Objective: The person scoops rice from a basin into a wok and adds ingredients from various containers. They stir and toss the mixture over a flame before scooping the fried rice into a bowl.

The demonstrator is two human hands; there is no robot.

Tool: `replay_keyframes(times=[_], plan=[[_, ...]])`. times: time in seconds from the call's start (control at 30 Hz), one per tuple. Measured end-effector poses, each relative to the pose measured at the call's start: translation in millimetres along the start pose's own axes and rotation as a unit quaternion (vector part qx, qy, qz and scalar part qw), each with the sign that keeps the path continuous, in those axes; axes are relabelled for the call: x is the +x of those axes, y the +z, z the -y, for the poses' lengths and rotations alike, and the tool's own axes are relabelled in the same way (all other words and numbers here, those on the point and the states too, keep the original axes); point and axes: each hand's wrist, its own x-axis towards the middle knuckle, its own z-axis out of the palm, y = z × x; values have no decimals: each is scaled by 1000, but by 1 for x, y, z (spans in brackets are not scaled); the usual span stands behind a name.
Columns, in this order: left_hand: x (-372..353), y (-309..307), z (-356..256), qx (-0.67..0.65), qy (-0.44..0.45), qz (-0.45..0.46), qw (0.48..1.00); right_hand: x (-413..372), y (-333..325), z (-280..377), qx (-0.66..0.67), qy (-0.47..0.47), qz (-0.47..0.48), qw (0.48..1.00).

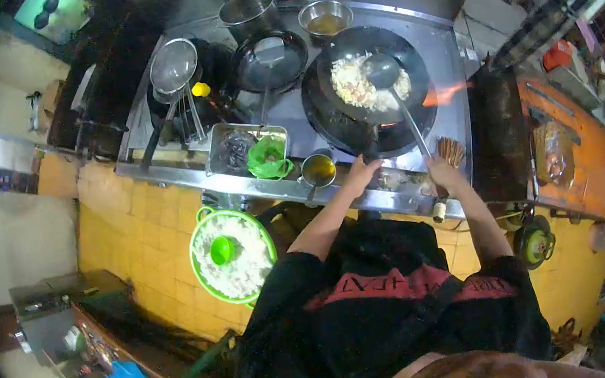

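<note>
A black wok (343, 118) tilts over the burner, with fried rice (354, 89) heaped in it. My left hand (364, 173) is closed round the wok's handle at the near rim. In my right hand (444, 172) is the long handle of a metal ladle (382, 71), whose bowl rests on the rice. Flame (445, 94) shows at the wok's right side. Close to my left hand is a small pot of yellow oil (318, 171). A bamboo brush (453, 151) stands right beside my right hand.
A frying pan (245, 70), a tall pot (248, 9), a bowl of broth (327, 25) and a strainer (174, 66) crowd the stove. A tray (217, 140) holds a green bag (268, 157). Lower left is a green basket of white rice (239, 290); an orange board (554, 125) is at right.
</note>
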Motion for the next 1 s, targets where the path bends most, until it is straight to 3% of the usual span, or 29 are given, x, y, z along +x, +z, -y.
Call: replay_keyframes(times=[0.07,0.1,0.13,0.17,0.23,0.27,0.3,0.37,0.43,0.5,0.57,0.6,0.63,0.67,0.7,0.73,0.77,0.83,0.9,0.97,1.0], plan=[[-30,-3,-10,24,5,-14,1000,11,-57,45,186,172,118,960],[-34,-4,-15,55,19,-26,998,9,-105,85,241,153,145,947],[-10,-17,39,181,88,-100,974,-10,-151,145,354,31,52,933],[-64,1,-48,132,5,-54,990,-9,-166,154,494,76,-36,865],[-65,2,-32,68,62,-50,994,13,-185,151,435,-62,-68,896],[-62,-1,-27,67,64,-52,994,38,-172,152,294,-147,-210,921],[-60,-1,-26,63,56,-42,996,63,-159,159,139,-224,-343,901],[-57,-1,-21,54,47,-31,997,100,-148,201,263,-408,-383,786],[-52,-3,-14,117,95,-38,988,127,-149,226,483,-305,-258,779],[-46,-10,3,72,43,-25,996,113,-184,254,495,-311,-255,770],[-44,-12,-5,157,98,-10,983,108,-205,269,503,-331,-248,759],[-31,-14,25,206,177,-89,958,95,-207,268,518,-324,-255,750],[-32,-11,21,203,175,-92,959,89,-207,264,533,-315,-261,740],[-35,-11,17,211,186,-94,955,106,-189,246,429,-291,-298,802],[-41,-9,7,221,196,-94,951,112,-185,246,429,-287,-298,803],[-53,-7,-16,180,53,-55,981,119,-183,250,457,-293,-283,791],[-52,-6,-7,177,50,-55,981,120,-179,251,485,-295,-266,779],[-41,-12,8,193,169,-63,964,107,-198,263,500,-289,-263,773],[-37,-9,13,150,164,-76,972,93,-207,258,538,-276,-224,765],[-31,-10,26,219,131,-117,960,100,-192,266,499,-212,-280,792],[-64,1,-46,143,-32,-46,988,111,-190,268,503,-239,-260,789]])
